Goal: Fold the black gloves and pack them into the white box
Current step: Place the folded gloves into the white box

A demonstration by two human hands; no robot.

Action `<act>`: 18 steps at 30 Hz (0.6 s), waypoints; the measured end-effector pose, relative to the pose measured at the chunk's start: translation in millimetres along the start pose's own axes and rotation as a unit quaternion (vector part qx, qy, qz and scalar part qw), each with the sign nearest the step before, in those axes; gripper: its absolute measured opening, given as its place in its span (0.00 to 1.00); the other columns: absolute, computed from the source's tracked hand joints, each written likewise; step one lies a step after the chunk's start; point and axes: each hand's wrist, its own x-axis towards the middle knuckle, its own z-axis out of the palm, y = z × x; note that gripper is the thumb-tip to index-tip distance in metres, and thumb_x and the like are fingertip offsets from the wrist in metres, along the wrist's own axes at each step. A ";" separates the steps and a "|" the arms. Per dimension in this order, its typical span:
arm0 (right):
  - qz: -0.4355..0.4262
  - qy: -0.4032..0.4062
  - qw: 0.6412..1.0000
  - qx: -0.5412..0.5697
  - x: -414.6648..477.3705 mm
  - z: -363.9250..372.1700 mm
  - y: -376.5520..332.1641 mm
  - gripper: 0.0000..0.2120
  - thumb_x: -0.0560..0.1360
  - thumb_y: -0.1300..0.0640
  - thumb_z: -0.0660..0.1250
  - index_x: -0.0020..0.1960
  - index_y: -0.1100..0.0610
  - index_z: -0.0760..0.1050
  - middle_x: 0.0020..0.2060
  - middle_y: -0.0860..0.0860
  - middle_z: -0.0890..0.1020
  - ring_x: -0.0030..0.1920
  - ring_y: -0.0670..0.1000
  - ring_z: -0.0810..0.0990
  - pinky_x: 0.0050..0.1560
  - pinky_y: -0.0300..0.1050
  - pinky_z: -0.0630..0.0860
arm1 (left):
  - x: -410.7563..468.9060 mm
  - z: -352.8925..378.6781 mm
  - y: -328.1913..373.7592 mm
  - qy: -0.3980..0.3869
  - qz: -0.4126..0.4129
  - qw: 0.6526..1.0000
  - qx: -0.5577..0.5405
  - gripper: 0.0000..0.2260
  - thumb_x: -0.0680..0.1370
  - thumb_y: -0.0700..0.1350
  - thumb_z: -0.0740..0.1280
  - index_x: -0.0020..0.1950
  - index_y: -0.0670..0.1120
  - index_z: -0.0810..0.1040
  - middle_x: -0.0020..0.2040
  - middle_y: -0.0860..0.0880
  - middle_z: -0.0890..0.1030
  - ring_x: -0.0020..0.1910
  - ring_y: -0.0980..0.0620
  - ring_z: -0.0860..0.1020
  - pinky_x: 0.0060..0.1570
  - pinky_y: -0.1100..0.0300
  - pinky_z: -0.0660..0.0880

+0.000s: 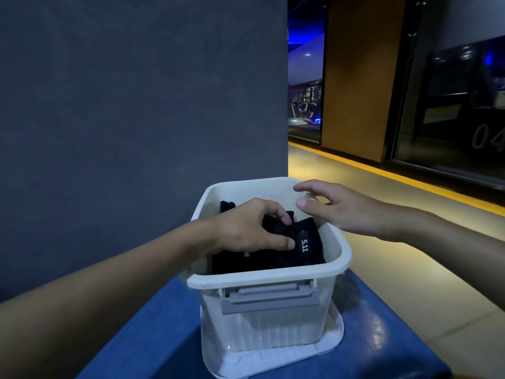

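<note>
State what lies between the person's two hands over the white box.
Head view: between left hand and right hand lie only black gloves and the white box interior.

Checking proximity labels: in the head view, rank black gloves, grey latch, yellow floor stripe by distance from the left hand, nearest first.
1. black gloves: inside the white box, under the left hand, whose fingers touch them.
2. grey latch: on the box's near wall, below the hand.
3. yellow floor stripe: on the floor, far right, beyond the right hand.
</note>
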 end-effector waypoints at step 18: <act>0.008 -0.029 0.999 0.032 -0.7 3.5 4.7 0.26 0.78 0.42 0.61 0.74 0.47 0.63 0.64 0.40 0.70 0.65 0.42 0.68 0.54 0.29 0.66 | 1.6 -1.9 -12.0 -0.037 0.107 0.984 0.140 0.21 0.77 0.54 0.71 0.67 0.54 0.72 0.61 0.60 0.76 0.62 0.63 0.73 0.65 0.61 0.69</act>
